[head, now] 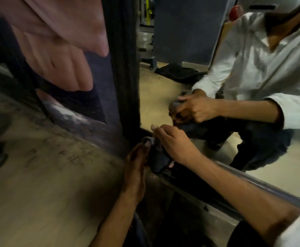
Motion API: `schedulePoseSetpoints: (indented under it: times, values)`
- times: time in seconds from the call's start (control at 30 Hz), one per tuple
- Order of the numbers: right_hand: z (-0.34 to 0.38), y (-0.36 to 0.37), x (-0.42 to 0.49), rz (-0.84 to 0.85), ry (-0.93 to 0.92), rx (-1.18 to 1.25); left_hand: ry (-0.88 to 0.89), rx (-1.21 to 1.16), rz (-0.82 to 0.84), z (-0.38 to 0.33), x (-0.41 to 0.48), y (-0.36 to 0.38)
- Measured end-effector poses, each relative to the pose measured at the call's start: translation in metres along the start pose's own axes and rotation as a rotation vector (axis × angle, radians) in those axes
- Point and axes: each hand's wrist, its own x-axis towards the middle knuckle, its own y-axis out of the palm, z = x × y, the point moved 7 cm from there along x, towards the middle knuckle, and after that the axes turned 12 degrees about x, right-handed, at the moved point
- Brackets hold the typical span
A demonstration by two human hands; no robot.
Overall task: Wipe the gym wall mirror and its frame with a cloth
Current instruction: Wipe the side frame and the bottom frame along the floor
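A white sleeve (298, 229) sits closest to the lens, and from it the right forearm reaches up to the bottom corner of the frame (126, 68), where the dark upright meets the lower rail. The right hand (172, 146) lies over the cloth (157, 158) just right of that corner, its fingers bent and pinching the fabric. The left hand (135, 163) comes in just below and left of the corner, fingers curled round the cloth's near edge. The dark, bunched cloth sits between the two hands and is pressed right into the corner, touching the rail.

As for progress, the mirror (163, 97) above the corner gives a clear reflection with no obvious streaks, so the glass there may already be done, though motion blur makes that uncertain. The work in hand looks like the frame itself, at its lowest joint. The rail running right from the corner and the scuffed ledge beneath it probably still need a pass. To the corner's left, a poster (56, 50) hangs above the floor (47, 184).
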Motion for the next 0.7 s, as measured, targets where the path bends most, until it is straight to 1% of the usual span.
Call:
schedulePoseSetpoints:
  times: [0.07, 0.1, 0.17, 0.27, 0.33, 0.37, 0.43, 0.47, 0.53, 0.57, 0.63, 0.7]
  values:
    - [0.003, 0.019, 0.005, 0.061, 0.022, -0.019, -0.018, -0.009, -0.083, 0.007, 0.002, -0.015]
    - [0.003, 0.034, 0.009, 0.105, 0.033, -0.031, -0.037, -0.022, -0.153, 0.013, -0.001, -0.028]
    - [0.003, 0.052, 0.012, 0.168, 0.060, -0.036, -0.072, -0.032, -0.220, 0.022, -0.010, -0.043]
    - [-0.003, 0.089, 0.019, 0.375, 0.034, -0.103, -0.097, 0.010, -0.359, 0.023, -0.025, -0.075]
    - [-0.009, 0.115, 0.015, 0.524, 0.035, 0.010, -0.083, -0.008, -0.441, 0.011, -0.040, -0.097]
    - [-0.010, 0.127, 0.011, 0.573, 0.000, 0.042, -0.079, -0.015, -0.477, 0.005, -0.050, -0.106]
    - [-0.010, 0.144, 0.007, 0.618, -0.110, 0.111, -0.099, -0.019, -0.528, 0.001, -0.071, -0.116]
    - [-0.012, 0.151, 0.004, 0.643, -0.121, 0.156, -0.137, -0.004, -0.540, 0.003, -0.081, -0.116]
    - [-0.019, 0.158, -0.007, 0.703, -0.084, 0.217, -0.247, 0.032, -0.577, 0.010, -0.101, -0.112]
    - [-0.024, 0.160, -0.013, 0.725, -0.062, 0.241, -0.270, 0.026, -0.593, 0.011, -0.110, -0.111]
    - [-0.039, 0.160, -0.026, 0.732, 0.013, 0.239, -0.330, 0.022, -0.632, 0.019, -0.125, -0.111]
    - [-0.052, 0.160, -0.041, 0.699, 0.117, 0.242, -0.416, 0.012, -0.672, 0.029, -0.142, -0.111]
